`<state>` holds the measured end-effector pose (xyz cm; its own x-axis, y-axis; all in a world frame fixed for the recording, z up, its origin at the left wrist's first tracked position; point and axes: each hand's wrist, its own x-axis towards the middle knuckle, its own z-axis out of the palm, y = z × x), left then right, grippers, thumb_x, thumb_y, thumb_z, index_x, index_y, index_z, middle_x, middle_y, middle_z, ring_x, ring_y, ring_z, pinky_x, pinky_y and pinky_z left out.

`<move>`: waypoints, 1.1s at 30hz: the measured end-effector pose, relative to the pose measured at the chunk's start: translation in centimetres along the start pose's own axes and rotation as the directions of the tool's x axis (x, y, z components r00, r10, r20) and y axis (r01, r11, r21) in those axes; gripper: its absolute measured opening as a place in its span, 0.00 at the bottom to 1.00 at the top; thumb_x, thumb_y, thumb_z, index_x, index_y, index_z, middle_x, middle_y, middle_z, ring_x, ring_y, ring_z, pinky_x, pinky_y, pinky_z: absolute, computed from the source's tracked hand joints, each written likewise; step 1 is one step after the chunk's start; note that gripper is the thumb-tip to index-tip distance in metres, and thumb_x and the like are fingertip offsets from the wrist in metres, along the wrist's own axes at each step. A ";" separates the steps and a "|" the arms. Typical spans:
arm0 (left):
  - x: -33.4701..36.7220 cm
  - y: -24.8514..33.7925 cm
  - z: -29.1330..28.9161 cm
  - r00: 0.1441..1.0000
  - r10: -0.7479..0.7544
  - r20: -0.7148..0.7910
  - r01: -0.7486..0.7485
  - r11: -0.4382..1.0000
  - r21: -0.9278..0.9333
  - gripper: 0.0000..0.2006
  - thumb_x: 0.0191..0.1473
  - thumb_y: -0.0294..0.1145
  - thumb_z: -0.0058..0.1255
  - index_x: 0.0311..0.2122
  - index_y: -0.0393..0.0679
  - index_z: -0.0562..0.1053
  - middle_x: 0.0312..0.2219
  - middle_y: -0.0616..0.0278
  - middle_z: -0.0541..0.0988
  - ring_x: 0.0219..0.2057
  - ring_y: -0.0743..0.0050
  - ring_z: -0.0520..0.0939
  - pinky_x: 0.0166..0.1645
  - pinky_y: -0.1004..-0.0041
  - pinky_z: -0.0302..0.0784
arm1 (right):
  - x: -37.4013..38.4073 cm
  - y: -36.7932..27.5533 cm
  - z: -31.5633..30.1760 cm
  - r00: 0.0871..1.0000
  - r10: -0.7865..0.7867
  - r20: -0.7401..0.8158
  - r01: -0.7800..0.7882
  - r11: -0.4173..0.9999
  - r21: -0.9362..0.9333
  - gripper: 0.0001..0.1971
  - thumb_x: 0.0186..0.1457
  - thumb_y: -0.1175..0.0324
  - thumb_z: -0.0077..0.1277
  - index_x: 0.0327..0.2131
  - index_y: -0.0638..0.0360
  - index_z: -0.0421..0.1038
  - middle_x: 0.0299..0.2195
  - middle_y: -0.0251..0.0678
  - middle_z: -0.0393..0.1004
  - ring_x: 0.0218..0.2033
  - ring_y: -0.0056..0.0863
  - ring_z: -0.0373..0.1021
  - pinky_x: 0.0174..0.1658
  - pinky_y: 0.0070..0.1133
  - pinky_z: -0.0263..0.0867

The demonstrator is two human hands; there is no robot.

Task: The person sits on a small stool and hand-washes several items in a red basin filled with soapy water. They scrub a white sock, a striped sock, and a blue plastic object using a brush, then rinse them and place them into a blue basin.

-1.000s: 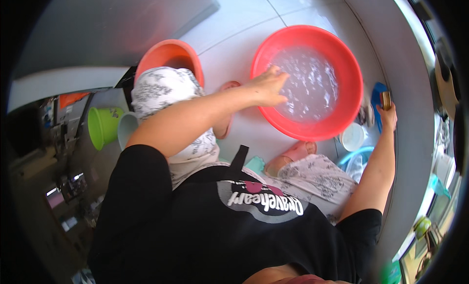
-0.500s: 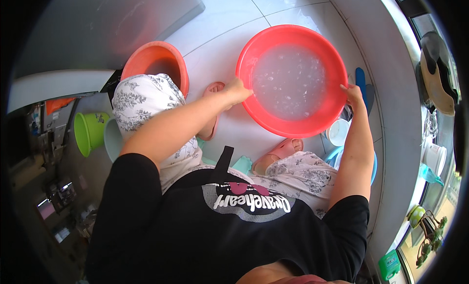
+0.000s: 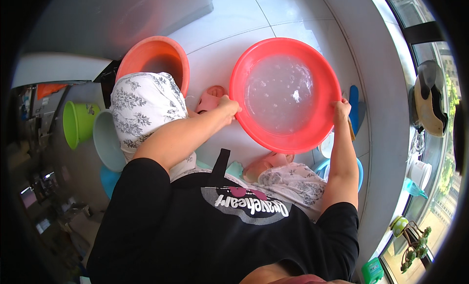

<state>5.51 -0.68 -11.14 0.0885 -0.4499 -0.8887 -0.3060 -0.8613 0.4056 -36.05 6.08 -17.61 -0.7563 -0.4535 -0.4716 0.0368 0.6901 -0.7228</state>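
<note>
A large round red basin [image 3: 322,78] is in front of me, with cloudy, bubbly water [image 3: 276,98] in its bottom. My left hand [image 3: 228,110] grips its left rim, fingers closed on the edge. On the opposite side, my right hand [image 3: 342,109] is closed around the right rim. The basin looks roughly level; whether it touches the floor, I cannot tell. Below it, between my pink slippers [image 3: 211,99], lies pale tiled floor [image 3: 215,52].
An orange bucket [image 3: 126,56] stands left, behind my knee. Further left are a green bucket [image 3: 71,125] and a pale basin [image 3: 105,137]. A blue slipper-like object [image 3: 353,100] rests by the right wall [image 3: 373,54]. A white container [image 3: 326,146] and blue basin [image 3: 360,174] sit near my right forearm.
The red basin has come slightly toward me and left in the view, both hands still on its rim. The water's bubbles have shifted. The whole view has turned a little.
</note>
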 end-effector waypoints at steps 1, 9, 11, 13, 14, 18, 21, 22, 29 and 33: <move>-0.2 -0.8 0.0 1.000 0.010 0.007 -0.009 0.999 -0.042 0.17 0.47 0.15 0.49 0.45 0.36 0.65 0.39 0.49 0.74 0.37 0.58 0.79 0.31 0.64 0.76 | -0.7 -0.7 -0.1 1.000 -0.004 0.020 0.003 1.000 0.028 0.17 0.34 0.81 0.50 0.34 0.63 0.73 0.29 0.37 0.75 0.27 0.29 0.71 0.34 0.22 0.68; -4.0 2.6 -2.7 0.951 0.299 0.072 -0.279 0.937 -0.209 0.18 0.37 0.15 0.47 0.40 0.34 0.66 0.31 0.52 0.74 0.29 0.62 0.78 0.23 0.67 0.74 | -3.0 -7.0 -2.8 0.993 -0.083 0.079 0.061 0.969 0.240 0.16 0.32 0.85 0.49 0.32 0.66 0.69 0.28 0.40 0.73 0.26 0.31 0.70 0.30 0.25 0.69; -7.1 4.5 -4.8 0.920 0.391 -0.026 -0.380 0.875 -0.299 0.17 0.35 0.17 0.48 0.37 0.34 0.67 0.26 0.56 0.73 0.26 0.65 0.77 0.21 0.67 0.72 | -5.4 -10.4 -2.8 0.989 -0.126 0.079 0.107 0.972 0.210 0.16 0.32 0.86 0.49 0.32 0.66 0.68 0.27 0.41 0.72 0.25 0.33 0.70 0.30 0.27 0.69; -9.8 5.9 -6.9 0.896 0.438 -0.066 -0.421 0.796 -0.434 0.16 0.35 0.18 0.48 0.36 0.33 0.67 0.26 0.56 0.73 0.26 0.65 0.77 0.23 0.67 0.73 | -8.7 -14.3 -3.7 0.978 -0.185 0.099 0.151 0.948 0.280 0.13 0.34 0.84 0.48 0.30 0.67 0.68 0.27 0.43 0.72 0.24 0.34 0.70 0.30 0.28 0.70; -9.6 6.1 -8.2 0.847 0.512 -0.145 -0.523 0.749 -0.408 0.16 0.36 0.17 0.48 0.36 0.33 0.67 0.27 0.54 0.74 0.27 0.63 0.77 0.25 0.65 0.74 | -12.9 -16.7 -4.0 0.954 -0.189 0.232 0.109 0.942 0.317 0.11 0.36 0.83 0.47 0.30 0.68 0.68 0.27 0.44 0.72 0.25 0.34 0.69 0.31 0.28 0.69; -14.9 10.6 -10.3 0.816 0.518 -0.257 -0.566 0.623 -0.540 0.15 0.37 0.15 0.48 0.35 0.33 0.67 0.35 0.48 0.73 0.34 0.57 0.77 0.36 0.62 0.76 | -17.3 -17.9 -5.7 0.901 -0.367 0.232 0.287 0.905 0.316 0.09 0.44 0.70 0.46 0.26 0.66 0.74 0.25 0.41 0.73 0.27 0.32 0.70 0.33 0.23 0.66; -16.4 11.2 -11.2 0.785 0.532 -0.318 -0.618 0.637 -0.461 0.16 0.36 0.15 0.49 0.36 0.32 0.67 0.37 0.49 0.72 0.37 0.56 0.76 0.38 0.62 0.76 | -17.4 -18.4 -6.0 0.864 -0.436 0.251 0.334 0.870 0.362 0.10 0.44 0.70 0.47 0.27 0.66 0.74 0.26 0.41 0.74 0.27 0.32 0.70 0.33 0.22 0.65; -14.6 11.3 -13.0 0.797 0.493 -0.350 -0.602 0.698 -0.388 0.16 0.36 0.15 0.49 0.36 0.32 0.67 0.37 0.51 0.71 0.39 0.57 0.74 0.39 0.63 0.75 | -17.6 -18.3 -5.2 0.831 -0.458 0.315 0.323 0.859 0.397 0.10 0.44 0.70 0.47 0.27 0.66 0.74 0.26 0.42 0.74 0.27 0.32 0.70 0.34 0.22 0.65; -15.7 6.0 -14.8 0.828 0.512 -0.227 -0.512 0.529 -0.677 0.18 0.51 0.26 0.54 0.46 0.27 0.67 0.45 0.44 0.73 0.42 0.55 0.78 0.44 0.57 0.77 | -18.8 -20.4 -1.8 0.925 -0.246 0.291 0.184 0.957 0.225 0.11 0.43 0.75 0.48 0.32 0.71 0.72 0.30 0.43 0.74 0.31 0.34 0.69 0.34 0.26 0.65; -13.2 1.9 -14.4 0.889 0.410 -0.202 -0.401 0.485 -0.777 0.23 0.61 0.43 0.42 0.52 0.32 0.65 0.49 0.49 0.71 0.47 0.57 0.75 0.49 0.56 0.74 | -20.3 -21.4 -0.5 0.939 -0.208 0.273 0.174 0.974 0.143 0.21 0.39 0.84 0.45 0.42 0.73 0.67 0.36 0.50 0.71 0.33 0.38 0.70 0.35 0.30 0.67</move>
<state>17.42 0.24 4.46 0.1451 -0.8010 -0.5808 0.5526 -0.4213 0.7191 -21.80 0.79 7.65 -0.5398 -0.7232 -0.4308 -0.0022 0.5130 -0.8584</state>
